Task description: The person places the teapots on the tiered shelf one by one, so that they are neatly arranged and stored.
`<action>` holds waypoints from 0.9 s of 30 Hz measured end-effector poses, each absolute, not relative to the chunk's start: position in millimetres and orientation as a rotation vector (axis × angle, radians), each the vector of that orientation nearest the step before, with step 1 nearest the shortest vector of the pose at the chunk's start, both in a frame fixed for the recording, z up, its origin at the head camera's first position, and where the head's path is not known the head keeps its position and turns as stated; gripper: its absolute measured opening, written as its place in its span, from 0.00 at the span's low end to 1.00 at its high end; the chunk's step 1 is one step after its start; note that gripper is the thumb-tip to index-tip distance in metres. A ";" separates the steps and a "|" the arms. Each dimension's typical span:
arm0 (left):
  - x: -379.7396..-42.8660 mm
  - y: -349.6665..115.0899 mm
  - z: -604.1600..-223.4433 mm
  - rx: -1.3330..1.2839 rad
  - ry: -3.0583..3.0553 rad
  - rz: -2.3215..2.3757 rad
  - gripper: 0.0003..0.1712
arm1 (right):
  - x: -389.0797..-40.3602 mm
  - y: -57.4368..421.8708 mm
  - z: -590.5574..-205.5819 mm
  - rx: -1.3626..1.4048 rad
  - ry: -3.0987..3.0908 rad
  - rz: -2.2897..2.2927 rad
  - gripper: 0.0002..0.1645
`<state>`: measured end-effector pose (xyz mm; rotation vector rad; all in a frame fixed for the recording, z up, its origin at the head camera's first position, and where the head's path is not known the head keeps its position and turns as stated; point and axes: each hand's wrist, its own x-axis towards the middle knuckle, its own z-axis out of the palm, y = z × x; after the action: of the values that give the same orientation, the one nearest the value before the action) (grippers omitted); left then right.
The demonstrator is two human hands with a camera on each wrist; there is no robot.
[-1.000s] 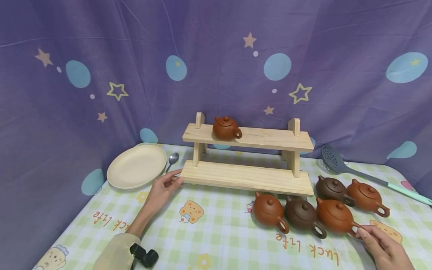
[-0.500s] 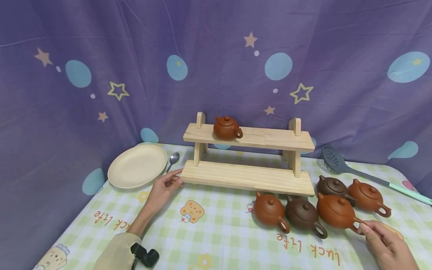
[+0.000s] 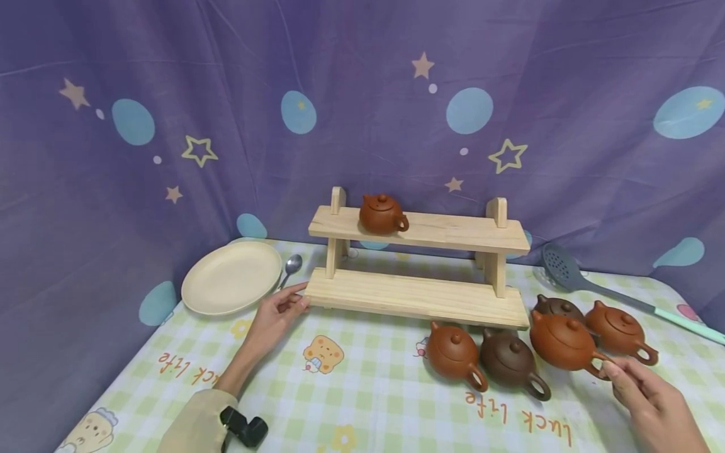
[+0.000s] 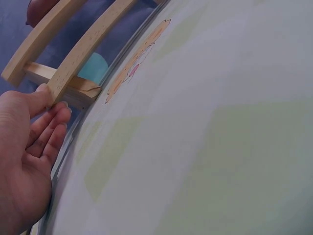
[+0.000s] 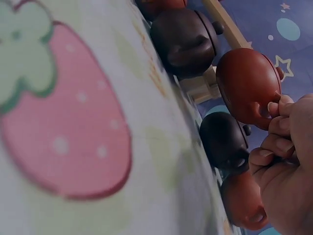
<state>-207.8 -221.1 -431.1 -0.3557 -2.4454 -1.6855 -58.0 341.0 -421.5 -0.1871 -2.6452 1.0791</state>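
A two-tier wooden shelf [image 3: 416,296] stands at the middle, with one reddish-brown teapot [image 3: 382,215] on its upper board. The left hand [image 3: 275,319] pinches the left end of the lower board; in the left wrist view its thumb and fingers close on the board's corner [image 4: 61,81]. By its handle, the right hand [image 3: 651,393] holds another reddish-brown teapot [image 3: 562,341], raised off the cloth in the right wrist view. Left of it sit a dark brown teapot [image 3: 508,360] and a reddish-brown one [image 3: 452,352]. Behind are a second dark teapot [image 3: 557,307], partly covered, and another reddish-brown one [image 3: 620,330].
A cream plate [image 3: 231,278] and a metal spoon [image 3: 292,265] lie left of the shelf. At the right rests a slotted skimmer [image 3: 600,290] with a mint handle end. A checked cloth [image 3: 385,390] covers the table, and a purple curtain [image 3: 362,145] hangs behind.
The right hand has lifted its teapot off the cloth and moved it slightly up and away, so it now covers part of the dark teapot behind. The left hand stays on the shelf.
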 end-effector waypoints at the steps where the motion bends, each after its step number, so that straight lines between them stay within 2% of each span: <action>1: -208.1 -221.2 -431.3 -0.355 -2.445 -1.685 0.24 | -59.1 340.0 -419.7 -0.181 -2.647 1.070 0.22; 11: -208.3 -220.4 -430.6 -0.354 -2.438 -1.694 0.24 | -66.9 332.6 -410.3 -0.101 -2.597 1.039 0.16; 27: -206.3 -220.0 -429.4 -0.350 -2.436 -1.705 0.25 | -89.3 318.5 -394.9 0.201 -2.371 1.181 0.06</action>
<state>-206.3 -220.0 -429.4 -0.3496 -2.4356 -1.7050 -89.3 318.5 -394.9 0.2013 -2.3711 1.1808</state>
